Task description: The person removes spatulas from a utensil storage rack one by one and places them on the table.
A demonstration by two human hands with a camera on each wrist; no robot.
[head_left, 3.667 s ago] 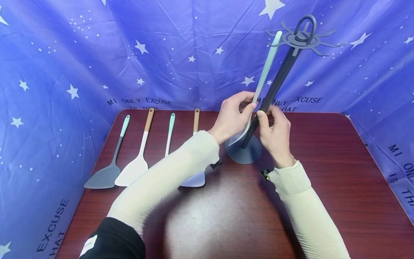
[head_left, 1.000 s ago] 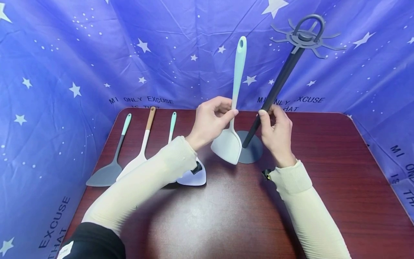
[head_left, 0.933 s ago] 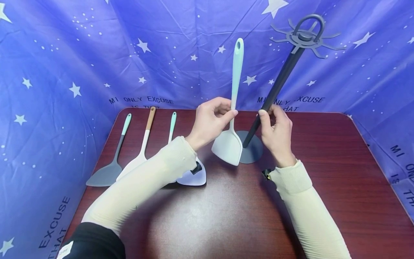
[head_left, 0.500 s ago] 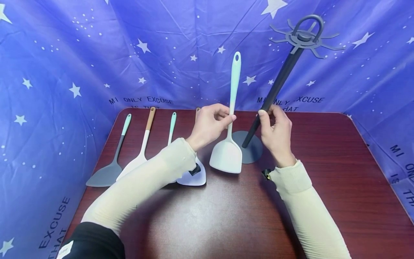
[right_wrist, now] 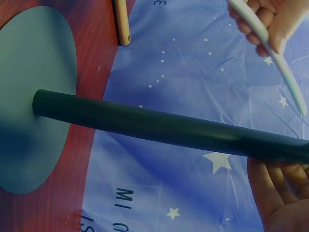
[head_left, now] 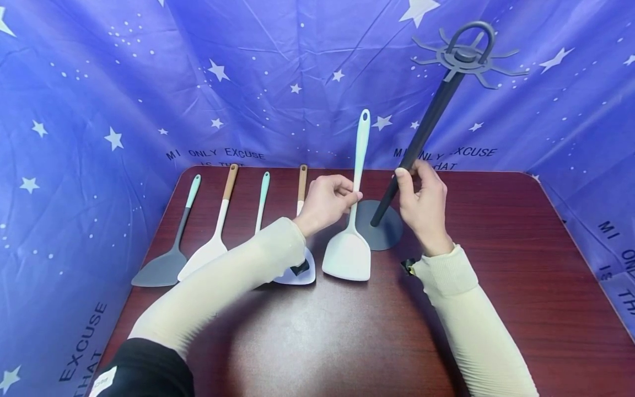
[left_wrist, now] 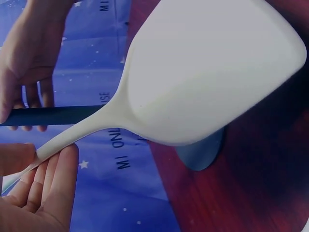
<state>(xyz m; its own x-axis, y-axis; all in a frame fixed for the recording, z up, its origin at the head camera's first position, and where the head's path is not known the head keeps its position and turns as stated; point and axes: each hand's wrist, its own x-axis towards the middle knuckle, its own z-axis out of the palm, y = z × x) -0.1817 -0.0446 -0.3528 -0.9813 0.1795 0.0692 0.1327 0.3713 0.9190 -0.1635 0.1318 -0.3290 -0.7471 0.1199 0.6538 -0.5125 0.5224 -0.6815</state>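
My left hand (head_left: 327, 201) pinches a white spatula (head_left: 349, 256) by the neck, below its pale mint handle. The spatula is held upright, left of the stand, its broad blade hanging down in front of the stand's round base (head_left: 389, 229). In the left wrist view, thumb and fingers press the thin neck from both sides, and the blade (left_wrist: 207, 67) fills much of the picture. With my right hand (head_left: 424, 204) I grip the dark pole (head_left: 431, 121) of a utensil stand. A ring of bare hooks (head_left: 463, 58) and a loop top the pole.
Left on the dark red table (head_left: 521, 264) lie a grey spatula (head_left: 163, 268), a white wooden-handled one (head_left: 210, 253), a mint-handled utensil (head_left: 264, 190) partly under my sleeve, and another wooden-handled spatula (head_left: 302, 182). A blue starry curtain (head_left: 278, 71) hangs behind.
The spatula was close beside the pole, its handle end near the hooks. It has moved left, turned its blade to face me and come down with my left hand. My right hand keeps its place.
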